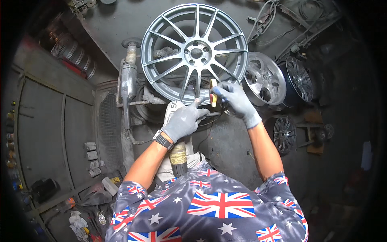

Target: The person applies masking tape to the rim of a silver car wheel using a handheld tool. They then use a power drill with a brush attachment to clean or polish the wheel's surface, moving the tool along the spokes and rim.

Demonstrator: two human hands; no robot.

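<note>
A grey multi-spoke wheel rim [196, 67] is held upright in front of me, its hub toward me. My right hand [238, 101], in a grey glove, is closed on a thin yellow-edged pad [213, 92], seen nearly edge-on by the lower right spokes. The pad's exact kind cannot be made out. My left hand [183, 121], gloved too, is just below the rim's lower edge. Its index finger reaches up to that edge and the other fingers are apart; nothing shows in it. Below my left wrist is a tape-wrapped cylinder with a dark end [178, 156].
A metal stand with a cylindrical arm [128, 78] is left of the rim. More wheels stand at right: a silver one [264, 78], a dark one [300, 78] and a lower one [285, 135]. Cables [264, 26] hang at upper right. Panels, cans and clutter line the left.
</note>
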